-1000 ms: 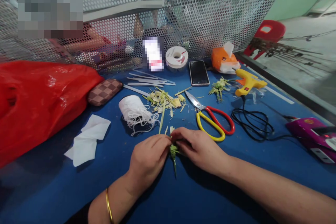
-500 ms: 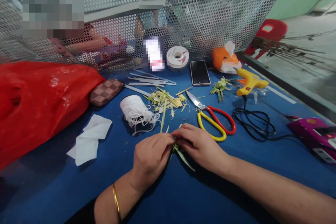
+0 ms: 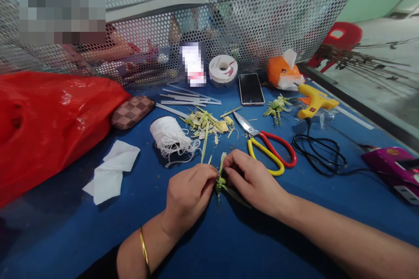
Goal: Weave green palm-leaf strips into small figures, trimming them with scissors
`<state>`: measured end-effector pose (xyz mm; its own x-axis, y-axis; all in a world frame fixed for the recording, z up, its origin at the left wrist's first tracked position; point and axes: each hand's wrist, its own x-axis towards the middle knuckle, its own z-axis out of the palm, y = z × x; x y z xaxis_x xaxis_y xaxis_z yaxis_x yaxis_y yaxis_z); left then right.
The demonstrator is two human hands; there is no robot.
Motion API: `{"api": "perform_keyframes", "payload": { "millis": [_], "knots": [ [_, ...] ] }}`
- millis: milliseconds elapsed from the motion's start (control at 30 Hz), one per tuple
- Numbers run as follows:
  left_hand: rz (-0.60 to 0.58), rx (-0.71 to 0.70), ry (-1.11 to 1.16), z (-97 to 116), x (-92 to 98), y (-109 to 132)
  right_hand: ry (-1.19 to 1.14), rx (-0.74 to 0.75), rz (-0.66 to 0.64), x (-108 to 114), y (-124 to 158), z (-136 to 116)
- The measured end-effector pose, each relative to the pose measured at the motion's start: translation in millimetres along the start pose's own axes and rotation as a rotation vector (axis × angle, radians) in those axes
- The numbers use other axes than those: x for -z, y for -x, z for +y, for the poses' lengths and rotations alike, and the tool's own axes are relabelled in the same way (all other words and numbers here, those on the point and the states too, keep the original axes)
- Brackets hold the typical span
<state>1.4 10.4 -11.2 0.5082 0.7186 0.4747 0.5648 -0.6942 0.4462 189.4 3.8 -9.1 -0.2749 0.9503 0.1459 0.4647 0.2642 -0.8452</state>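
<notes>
Nearer the wearer than the scissors (image 3: 254, 132), the right hand (image 3: 255, 178) curls, grip unclear, beside a green leaf piece (image 3: 220, 185) the left hand (image 3: 187, 194) pinches to the scissors' left. Its folded middle (image 3: 219, 188) looks formed; loose strips (image 3: 223, 160) seem unfinished.

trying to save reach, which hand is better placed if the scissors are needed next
Probably the right hand: it is close to the scissors, at their handle end, while the left hand is farther off, beyond the leaf piece.
</notes>
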Motion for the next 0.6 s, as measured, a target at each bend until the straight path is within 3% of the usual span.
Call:
{"api": "perform_keyframes", "payload": {
  "millis": [233,433,600],
  "knots": [
    [-0.013,0.003,0.014,0.2,0.2,1.8,-0.040,0.090,-0.094,0.7,-1.7,3.6],
    [0.000,0.020,0.043,-0.5,-0.5,-0.5,0.014,0.072,-0.085,2.2,-0.6,3.0],
    [0.024,0.059,0.075,-0.6,2.0,-1.1,0.293,0.035,-0.111,7.4,1.1,1.3]
  ]
}}
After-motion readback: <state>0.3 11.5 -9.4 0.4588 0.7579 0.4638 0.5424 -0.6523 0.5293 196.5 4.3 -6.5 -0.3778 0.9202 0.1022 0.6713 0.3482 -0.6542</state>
